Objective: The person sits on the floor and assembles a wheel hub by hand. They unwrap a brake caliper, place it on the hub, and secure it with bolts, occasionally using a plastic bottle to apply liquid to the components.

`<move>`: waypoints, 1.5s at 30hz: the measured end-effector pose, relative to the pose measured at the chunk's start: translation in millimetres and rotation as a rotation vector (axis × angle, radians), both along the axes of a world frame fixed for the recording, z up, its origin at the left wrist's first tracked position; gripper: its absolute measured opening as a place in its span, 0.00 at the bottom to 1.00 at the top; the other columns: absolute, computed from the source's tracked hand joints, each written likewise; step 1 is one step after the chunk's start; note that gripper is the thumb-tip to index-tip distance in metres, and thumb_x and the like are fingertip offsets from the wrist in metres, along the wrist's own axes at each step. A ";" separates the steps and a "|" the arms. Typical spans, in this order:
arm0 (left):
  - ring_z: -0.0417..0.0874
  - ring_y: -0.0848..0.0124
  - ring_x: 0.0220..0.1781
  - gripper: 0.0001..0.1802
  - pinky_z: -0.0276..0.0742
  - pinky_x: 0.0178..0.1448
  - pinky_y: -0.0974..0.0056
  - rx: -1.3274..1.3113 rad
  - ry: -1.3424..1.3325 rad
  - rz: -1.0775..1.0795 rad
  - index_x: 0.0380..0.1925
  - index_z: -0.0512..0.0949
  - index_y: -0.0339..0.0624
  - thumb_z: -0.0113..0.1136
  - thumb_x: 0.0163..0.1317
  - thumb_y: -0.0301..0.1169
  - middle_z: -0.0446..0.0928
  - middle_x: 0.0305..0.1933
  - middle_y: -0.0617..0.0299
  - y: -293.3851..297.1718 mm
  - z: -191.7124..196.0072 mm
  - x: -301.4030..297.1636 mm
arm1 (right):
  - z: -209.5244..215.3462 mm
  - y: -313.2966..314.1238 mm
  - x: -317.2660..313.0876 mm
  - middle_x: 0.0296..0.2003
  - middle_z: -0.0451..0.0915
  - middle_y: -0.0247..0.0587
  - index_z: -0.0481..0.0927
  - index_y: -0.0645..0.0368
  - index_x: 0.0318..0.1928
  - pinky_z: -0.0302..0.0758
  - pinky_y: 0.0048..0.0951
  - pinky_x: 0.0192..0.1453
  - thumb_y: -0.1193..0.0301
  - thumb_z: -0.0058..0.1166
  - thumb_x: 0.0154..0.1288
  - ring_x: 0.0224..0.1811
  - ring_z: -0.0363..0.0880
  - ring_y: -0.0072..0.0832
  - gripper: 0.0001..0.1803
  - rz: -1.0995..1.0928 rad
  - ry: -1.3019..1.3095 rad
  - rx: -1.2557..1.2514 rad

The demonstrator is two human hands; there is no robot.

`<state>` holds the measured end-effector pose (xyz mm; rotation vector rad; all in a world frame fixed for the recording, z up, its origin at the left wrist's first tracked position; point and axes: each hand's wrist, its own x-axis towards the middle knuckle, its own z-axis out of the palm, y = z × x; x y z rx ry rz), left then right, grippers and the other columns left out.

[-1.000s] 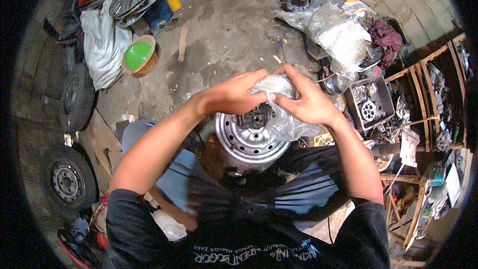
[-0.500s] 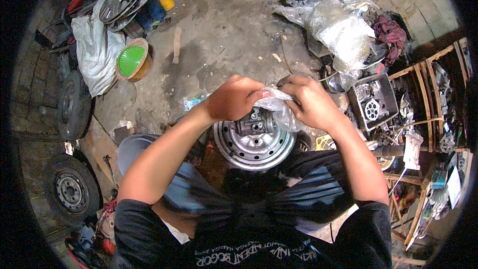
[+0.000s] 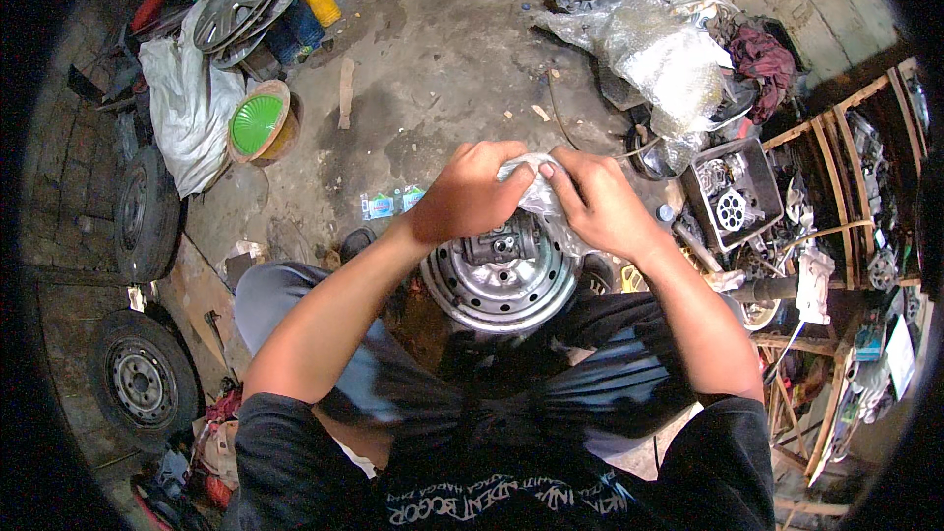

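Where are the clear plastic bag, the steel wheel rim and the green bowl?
clear plastic bag (image 3: 539,195), head view, crumpled part between both hands.
steel wheel rim (image 3: 497,287), head view, silver face below the hub.
green bowl (image 3: 256,124), head view, green inside.

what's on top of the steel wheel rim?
A dark metal part sits on the rim hub. Above it both hands, left and right, grip a clear plastic bag. The hands and bag cover the part's far side.

The steel wheel rim (image 3: 500,285) sat centred before the person; a bowl (image 3: 258,125) lay at ten o'clock, two tyres (image 3: 146,211) at nine, the parts crate (image 3: 733,199) at three
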<state>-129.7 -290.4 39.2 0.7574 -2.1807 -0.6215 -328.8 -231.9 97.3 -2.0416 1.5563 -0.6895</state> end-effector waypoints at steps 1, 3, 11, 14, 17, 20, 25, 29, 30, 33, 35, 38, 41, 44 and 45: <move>0.84 0.50 0.54 0.16 0.76 0.60 0.53 -0.014 0.025 0.009 0.47 0.83 0.37 0.66 0.66 0.36 0.84 0.47 0.46 0.6 -0.3 -0.2 | -0.7 -0.1 -0.5 0.35 0.80 0.66 0.77 0.69 0.40 0.76 0.54 0.47 0.69 0.54 0.71 0.42 0.79 0.64 0.12 0.008 0.005 -0.042; 0.84 0.50 0.48 0.13 0.77 0.55 0.52 -0.100 0.044 -0.021 0.44 0.83 0.35 0.66 0.64 0.32 0.84 0.45 0.48 -0.4 1.4 -2.6 | -6.1 1.6 -2.1 0.35 0.80 0.65 0.78 0.68 0.39 0.75 0.54 0.47 0.69 0.53 0.71 0.42 0.79 0.63 0.11 0.043 0.002 -0.129; 0.83 0.50 0.46 0.13 0.77 0.53 0.53 -0.159 0.040 0.082 0.44 0.83 0.36 0.67 0.63 0.31 0.84 0.45 0.50 1.2 -14.6 -8.3 | -12.8 0.7 1.9 0.34 0.82 0.63 0.80 0.67 0.38 0.78 0.54 0.46 0.68 0.56 0.68 0.40 0.82 0.60 0.12 -0.074 0.145 -0.059; 0.83 0.49 0.47 0.14 0.76 0.55 0.53 -0.175 0.033 0.095 0.46 0.83 0.38 0.67 0.65 0.34 0.84 0.47 0.50 1.1 -18.4 -9.2 | -17.0 -1.2 1.6 0.34 0.82 0.62 0.81 0.66 0.37 0.78 0.51 0.44 0.67 0.57 0.67 0.39 0.82 0.59 0.12 -0.092 0.145 -0.099; 0.83 0.47 0.44 0.13 0.77 0.51 0.51 -0.166 0.043 0.102 0.45 0.82 0.37 0.67 0.65 0.32 0.84 0.44 0.48 1.2 -19.7 -10.5 | -26.6 -3.3 -0.9 0.33 0.82 0.63 0.83 0.65 0.38 0.78 0.49 0.42 0.68 0.58 0.66 0.37 0.83 0.58 0.11 -0.095 0.085 -0.121; 0.82 0.45 0.40 0.12 0.78 0.48 0.48 -0.143 -0.019 0.096 0.45 0.82 0.36 0.65 0.65 0.31 0.83 0.41 0.46 4.8 -15.0 -11.2 | -28.7 -2.0 -1.9 0.31 0.83 0.61 0.85 0.62 0.39 0.80 0.52 0.44 0.64 0.59 0.65 0.37 0.84 0.57 0.13 -0.124 0.080 -0.059; 0.80 0.43 0.37 0.11 0.77 0.44 0.47 -0.167 -0.084 0.090 0.44 0.82 0.36 0.64 0.66 0.30 0.83 0.39 0.45 6.8 -16.3 -11.9 | -22.0 0.1 10.6 0.26 0.83 0.60 0.88 0.60 0.37 0.81 0.51 0.44 0.59 0.61 0.63 0.34 0.85 0.56 0.16 -0.292 0.174 0.075; 0.80 0.44 0.37 0.11 0.77 0.45 0.47 -0.098 -0.061 0.102 0.43 0.82 0.36 0.64 0.66 0.30 0.83 0.39 0.45 8.5 -18.0 -18.4 | -23.1 0.4 13.9 0.24 0.82 0.62 0.89 0.59 0.35 0.81 0.51 0.43 0.56 0.61 0.63 0.34 0.85 0.57 0.18 -0.371 0.128 0.090; 0.80 0.44 0.37 0.11 0.77 0.45 0.47 -0.089 -0.059 0.094 0.43 0.82 0.35 0.64 0.66 0.30 0.83 0.39 0.46 8.6 -15.0 -19.8 | -29.5 -0.6 14.0 0.24 0.82 0.63 0.89 0.59 0.35 0.81 0.50 0.43 0.56 0.61 0.63 0.34 0.85 0.57 0.18 -0.397 0.136 0.082; 0.80 0.45 0.37 0.11 0.77 0.44 0.47 -0.128 -0.033 0.099 0.44 0.82 0.36 0.64 0.66 0.31 0.83 0.38 0.46 8.0 -16.6 -20.5 | -30.2 -2.6 17.4 0.24 0.82 0.63 0.89 0.60 0.35 0.81 0.50 0.43 0.55 0.61 0.64 0.33 0.85 0.57 0.19 -0.436 0.120 0.119; 0.80 0.44 0.37 0.10 0.76 0.44 0.47 -0.128 -0.016 0.093 0.43 0.82 0.37 0.64 0.66 0.31 0.83 0.37 0.46 7.6 -15.6 -21.3 | -30.7 -4.7 15.7 0.24 0.82 0.63 0.89 0.60 0.34 0.81 0.51 0.43 0.56 0.61 0.64 0.33 0.85 0.57 0.19 -0.447 0.085 0.135; 0.80 0.41 0.35 0.06 0.75 0.43 0.47 0.011 -0.052 0.006 0.39 0.81 0.38 0.62 0.67 0.30 0.81 0.33 0.44 9.2 -6.8 -25.9 | -34.4 0.1 14.4 0.25 0.81 0.65 0.89 0.61 0.33 0.81 0.51 0.43 0.58 0.61 0.63 0.34 0.85 0.58 0.17 -0.470 0.076 0.096; 0.80 0.39 0.34 0.08 0.74 0.39 0.46 0.232 -0.028 -0.176 0.31 0.76 0.37 0.57 0.69 0.29 0.77 0.28 0.40 30.2 8.9 -37.6 | -50.1 -7.9 -6.6 0.26 0.81 0.67 0.89 0.62 0.32 0.81 0.51 0.45 0.61 0.62 0.62 0.36 0.85 0.59 0.15 -0.544 0.008 0.113; 0.81 0.40 0.34 0.10 0.74 0.36 0.47 0.186 -0.032 -0.126 0.31 0.76 0.36 0.58 0.70 0.30 0.77 0.27 0.40 25.1 2.9 -40.1 | -53.6 -8.0 -10.2 0.29 0.83 0.66 0.89 0.62 0.33 0.81 0.52 0.45 0.62 0.62 0.62 0.38 0.85 0.61 0.14 -0.600 0.035 0.120; 0.81 0.40 0.33 0.10 0.74 0.36 0.47 0.196 -0.031 -0.130 0.31 0.76 0.36 0.58 0.70 0.30 0.77 0.27 0.40 27.2 5.0 -42.9 | -55.2 -10.5 -12.3 0.30 0.83 0.66 0.89 0.61 0.33 0.82 0.52 0.45 0.62 0.62 0.62 0.38 0.85 0.61 0.14 -0.628 0.055 0.113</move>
